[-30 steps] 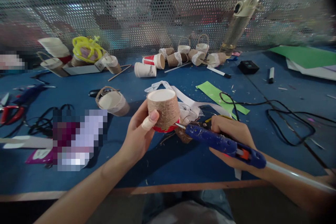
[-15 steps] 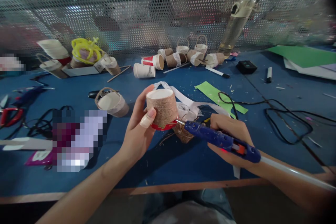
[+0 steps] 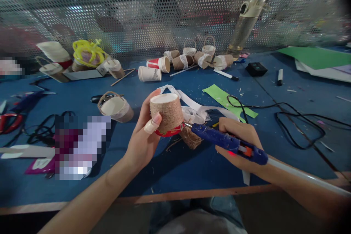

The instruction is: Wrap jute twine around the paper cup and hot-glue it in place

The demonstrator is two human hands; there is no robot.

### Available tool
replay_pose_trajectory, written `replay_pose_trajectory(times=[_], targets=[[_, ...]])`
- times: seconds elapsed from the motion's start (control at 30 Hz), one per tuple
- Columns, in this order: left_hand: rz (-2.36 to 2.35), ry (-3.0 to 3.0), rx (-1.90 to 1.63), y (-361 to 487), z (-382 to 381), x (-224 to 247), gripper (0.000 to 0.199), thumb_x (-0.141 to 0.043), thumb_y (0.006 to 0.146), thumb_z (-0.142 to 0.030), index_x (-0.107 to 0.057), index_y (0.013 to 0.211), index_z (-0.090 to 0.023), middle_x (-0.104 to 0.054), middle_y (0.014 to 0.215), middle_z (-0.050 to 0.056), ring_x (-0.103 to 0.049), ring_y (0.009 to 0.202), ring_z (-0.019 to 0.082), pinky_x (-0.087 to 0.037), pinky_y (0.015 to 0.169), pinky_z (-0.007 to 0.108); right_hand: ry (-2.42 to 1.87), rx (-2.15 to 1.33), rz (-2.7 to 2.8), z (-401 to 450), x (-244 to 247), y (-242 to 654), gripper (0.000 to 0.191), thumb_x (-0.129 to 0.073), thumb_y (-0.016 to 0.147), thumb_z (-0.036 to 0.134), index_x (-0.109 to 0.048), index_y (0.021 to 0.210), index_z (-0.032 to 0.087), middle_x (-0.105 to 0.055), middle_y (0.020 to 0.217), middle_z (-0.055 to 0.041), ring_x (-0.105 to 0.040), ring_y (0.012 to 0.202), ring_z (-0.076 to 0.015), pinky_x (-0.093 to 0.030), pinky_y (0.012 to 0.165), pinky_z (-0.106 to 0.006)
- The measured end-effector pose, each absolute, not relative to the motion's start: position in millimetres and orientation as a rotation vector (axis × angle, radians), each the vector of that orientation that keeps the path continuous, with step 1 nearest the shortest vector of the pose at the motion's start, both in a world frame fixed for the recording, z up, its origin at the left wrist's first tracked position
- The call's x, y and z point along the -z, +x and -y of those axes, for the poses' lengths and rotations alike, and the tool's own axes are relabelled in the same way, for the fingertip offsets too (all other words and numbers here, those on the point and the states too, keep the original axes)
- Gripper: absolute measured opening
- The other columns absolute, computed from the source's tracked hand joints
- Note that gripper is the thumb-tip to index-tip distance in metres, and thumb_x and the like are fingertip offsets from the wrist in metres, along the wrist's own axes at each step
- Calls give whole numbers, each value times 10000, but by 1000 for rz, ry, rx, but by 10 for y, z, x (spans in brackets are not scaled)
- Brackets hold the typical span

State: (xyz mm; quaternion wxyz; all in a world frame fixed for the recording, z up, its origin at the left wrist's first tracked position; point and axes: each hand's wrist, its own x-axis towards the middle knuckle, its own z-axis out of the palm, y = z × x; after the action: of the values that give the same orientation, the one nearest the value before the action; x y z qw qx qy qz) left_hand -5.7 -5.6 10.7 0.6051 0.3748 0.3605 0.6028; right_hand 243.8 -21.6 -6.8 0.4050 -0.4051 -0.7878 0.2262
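So the left hand (image 3: 144, 139) has the twine-wrapped cup (image 3: 166, 114) pinched between thumb and fingers, held up over the blue table (image 3: 175, 170). Right hand's (image 3: 238, 140) wrapped around a blue glue gun (image 3: 219, 137), nozzle right at the cup's red band. Further back there's a bunch of little cup baskets (image 3: 181, 61) by the metal mesh (image 3: 131, 18).

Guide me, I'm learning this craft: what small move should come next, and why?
Perhaps turn the cup slightly with the left hand, keeping the glue gun steady: its tip is right at the red band, which is bare below the wound twine.
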Motion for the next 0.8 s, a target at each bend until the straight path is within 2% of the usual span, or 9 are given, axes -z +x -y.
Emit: replay_pose_trajectory(times=[0.17, 0.33, 0.53, 0.8], targets=[[-804, 844, -1385, -73, 42, -87, 454, -792, 900, -349, -723, 1348, -337, -689, 1440, 17, -589, 1397, 312, -569, 1090, 391, -1015, -568, 1991, 226, 85, 2434, 342, -674, 842, 166, -354, 749, 248, -402, 678, 64, -356, 571, -111, -289, 563, -284], [-818, 838, -1375, -71, 30, -70, 470, -833, 853, -394, -751, 1308, -310, -735, 1331, 24, -633, 1315, 279, -608, 948, 296, -986, -584, 2022, 249, 89, 2439, 291, -636, 846, 124, -381, 779, 247, -427, 708, 56, -382, 610, -118, -297, 584, -286], [-925, 791, -1355, -74, 48, -110, 488, -755, 907, -394, -701, 1379, -285, -709, 1398, 53, -595, 1376, 303, -573, 1060, 384, -1005, -572, 2013, 229, 78, 2439, 326, -656, 850, 150, -357, 761, 244, -415, 684, 70, -356, 582, -102, -287, 563, -275], [-899, 759, -1369, -51, 58, -140, 484, -717, 936, -395, -670, 1415, -336, -718, 1376, 28, -600, 1373, 275, -578, 1046, 356, -996, -582, 2002, 203, 93, 2438, 337, -674, 829, 149, -360, 750, 243, -409, 667, 75, -365, 562, -94, -283, 553, -269]])
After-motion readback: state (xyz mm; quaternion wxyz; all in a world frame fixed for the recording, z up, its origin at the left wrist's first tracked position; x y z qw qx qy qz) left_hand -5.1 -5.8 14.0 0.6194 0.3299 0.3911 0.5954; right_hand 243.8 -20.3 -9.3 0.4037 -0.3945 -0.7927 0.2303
